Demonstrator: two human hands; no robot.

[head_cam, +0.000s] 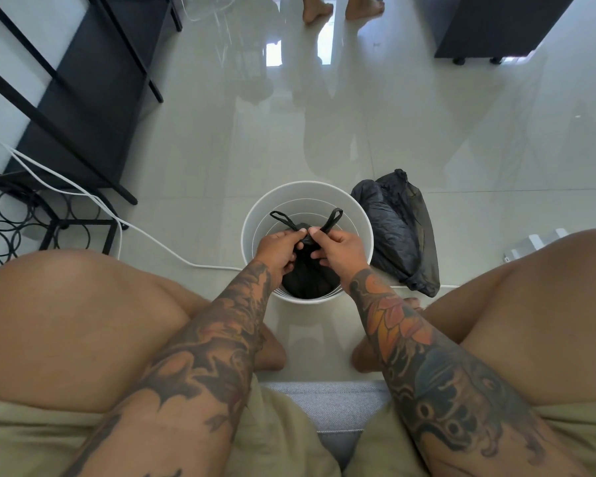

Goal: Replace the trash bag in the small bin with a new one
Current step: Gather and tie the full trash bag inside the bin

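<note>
Shiny pale floor tiles fill the room, and a person sits on a grey seat with bare knees spread wide. Far on the left stands a black metal frame, and near it is a black wire rack made of rings. A white cable runs along the floor from there toward the middle. The small white bin stands on the floor between the person's legs. Inside it sits a black trash bag, and its two handle loops stick up and out to each side. The left hand pinches the bag's top just under the left loop, so its grip is closed on the bag. The right hand pinches the top beside it, under the right loop, and its grip is closed on the bag too. The two hands almost touch above the middle of the bin. Just right of the bin, another black bag lies crumpled on the floor. Far away at the top are two bare feet of another person, and a dark cabinet stands at the far right.
</note>
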